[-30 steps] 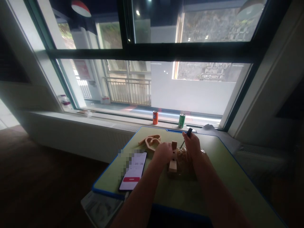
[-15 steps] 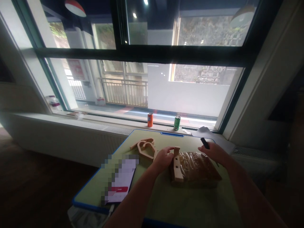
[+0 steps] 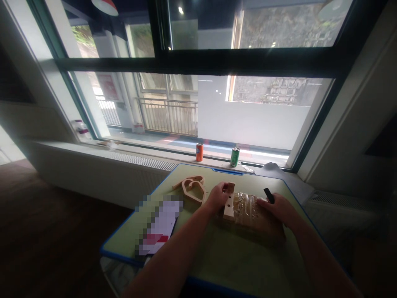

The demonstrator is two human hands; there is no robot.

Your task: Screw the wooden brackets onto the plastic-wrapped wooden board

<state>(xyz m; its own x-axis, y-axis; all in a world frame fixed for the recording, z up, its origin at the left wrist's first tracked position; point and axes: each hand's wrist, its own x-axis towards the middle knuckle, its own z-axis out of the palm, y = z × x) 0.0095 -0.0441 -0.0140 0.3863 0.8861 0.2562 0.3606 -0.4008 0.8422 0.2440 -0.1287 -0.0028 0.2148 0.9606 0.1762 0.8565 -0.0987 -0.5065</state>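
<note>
My left hand (image 3: 217, 195) is closed round the upper end of a pale wooden bar with holes (image 3: 229, 203), which leans against a brown plastic-wrapped bundle (image 3: 252, 215) on the green table (image 3: 235, 256). My right hand (image 3: 277, 207) rests on the bundle's right side, fingers closed on a black-handled tool (image 3: 268, 195) whose handle sticks up past the knuckles. Curved wooden cut-out pieces (image 3: 191, 188) lie just left of my left hand.
A phone (image 3: 159, 225) lies near the table's left front edge. An orange can (image 3: 199, 152) and a green can (image 3: 235, 157) stand on the window sill behind the table. Dark floor lies to the left, a radiator ledge (image 3: 93, 153) under the window.
My right hand has come from out at the right back onto the wrapped bundle, still gripping the tool. My left hand has stayed on the wooden bar. The view has shifted a little.
</note>
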